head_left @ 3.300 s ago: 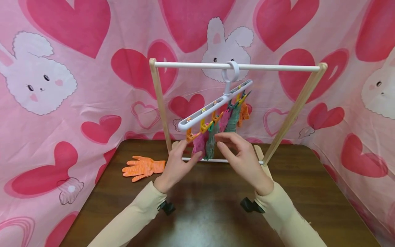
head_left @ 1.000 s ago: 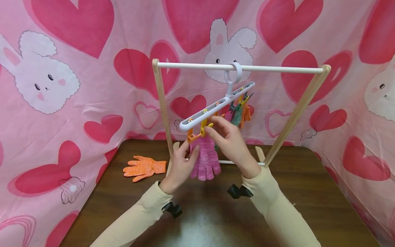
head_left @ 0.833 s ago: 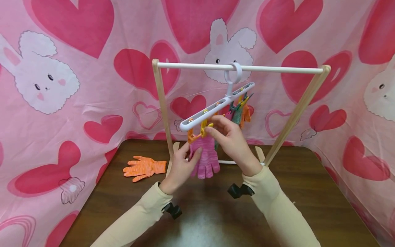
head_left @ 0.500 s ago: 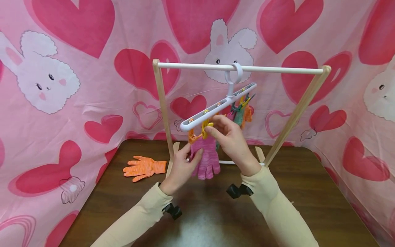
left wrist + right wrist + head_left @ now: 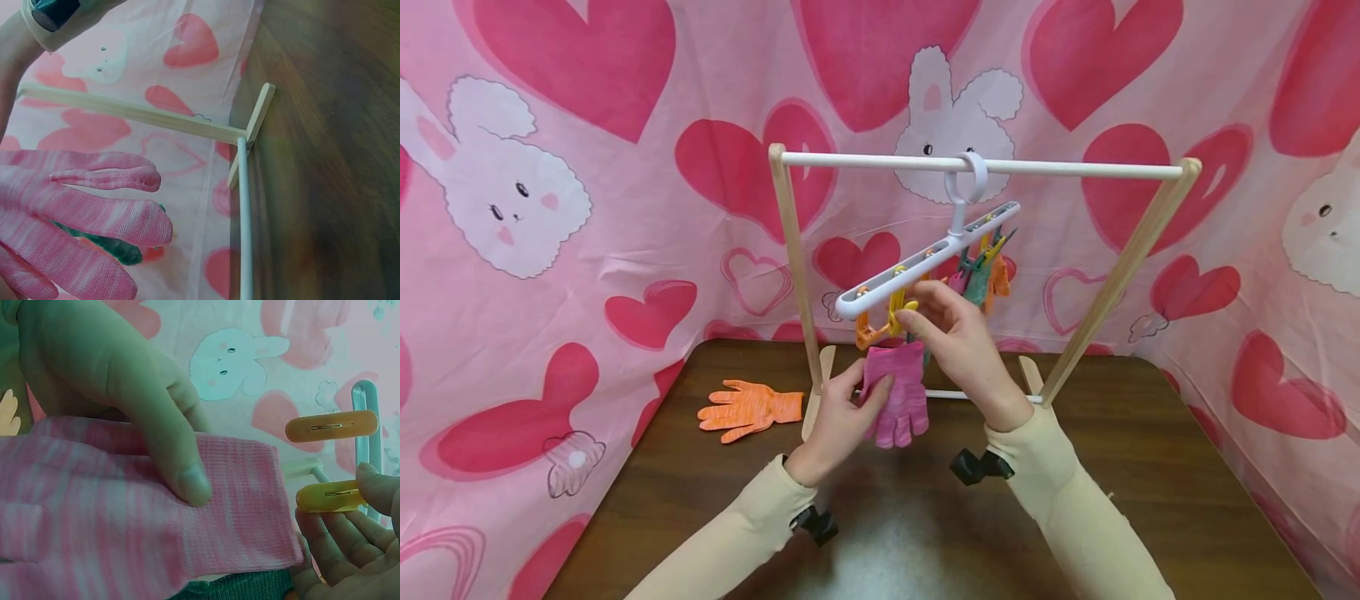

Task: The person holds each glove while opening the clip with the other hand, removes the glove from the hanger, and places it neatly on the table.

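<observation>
One left grip [image 5: 841, 415] pinches a pink glove [image 5: 904, 395].

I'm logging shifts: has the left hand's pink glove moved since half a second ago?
Yes, down: against the white lower bar, the pink glove sits lower, now below the yellow clip.

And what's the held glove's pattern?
The glove is pink with paler streaks, clearest in the right wrist view.

head: high, forward-down | both wrists: close, tipped sideways | shared: pink glove [image 5: 907, 390]
</observation>
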A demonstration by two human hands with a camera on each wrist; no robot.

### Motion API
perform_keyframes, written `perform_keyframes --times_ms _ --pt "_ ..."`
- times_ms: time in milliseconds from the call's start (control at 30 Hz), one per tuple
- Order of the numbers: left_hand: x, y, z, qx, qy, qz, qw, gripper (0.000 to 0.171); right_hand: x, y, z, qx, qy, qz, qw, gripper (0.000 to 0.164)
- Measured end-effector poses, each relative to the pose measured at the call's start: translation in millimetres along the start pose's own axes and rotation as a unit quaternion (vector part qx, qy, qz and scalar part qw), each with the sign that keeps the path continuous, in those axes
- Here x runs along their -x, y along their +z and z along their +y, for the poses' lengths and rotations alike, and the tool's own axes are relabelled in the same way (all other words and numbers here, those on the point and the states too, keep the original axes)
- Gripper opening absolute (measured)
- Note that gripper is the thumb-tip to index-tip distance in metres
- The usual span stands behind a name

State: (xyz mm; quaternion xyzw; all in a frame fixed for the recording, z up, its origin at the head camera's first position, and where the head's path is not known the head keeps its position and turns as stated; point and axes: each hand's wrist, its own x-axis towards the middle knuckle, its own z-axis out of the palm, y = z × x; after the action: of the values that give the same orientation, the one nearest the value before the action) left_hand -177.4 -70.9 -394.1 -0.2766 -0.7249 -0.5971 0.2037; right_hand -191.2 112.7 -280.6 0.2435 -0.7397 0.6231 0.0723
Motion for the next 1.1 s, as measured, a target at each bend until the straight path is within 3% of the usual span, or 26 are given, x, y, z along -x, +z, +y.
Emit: perform_keyframes --times_ms 467,833,1100 --pt "12.1 -4.3 -12.0 -0.025 0.015 0.019 0.9994 0.017 1.9 0.4 5.4 -0.034 -0.010 -0.004 0.999 0.038" --pt "19.7 -9.4 -19.3 -0.027 0.019 0.026 0.9991 0.013 6.3 -4.2 7.3 -0.015 -0.037 0.008 0.999 0.039" --pt "28.8 -17.8 -24.5 -0.032 -0.032 0.018 0.9988 0.015 11.3 -10.7 11.1 -0.023 -0.060 0.040 0.997 0.038"
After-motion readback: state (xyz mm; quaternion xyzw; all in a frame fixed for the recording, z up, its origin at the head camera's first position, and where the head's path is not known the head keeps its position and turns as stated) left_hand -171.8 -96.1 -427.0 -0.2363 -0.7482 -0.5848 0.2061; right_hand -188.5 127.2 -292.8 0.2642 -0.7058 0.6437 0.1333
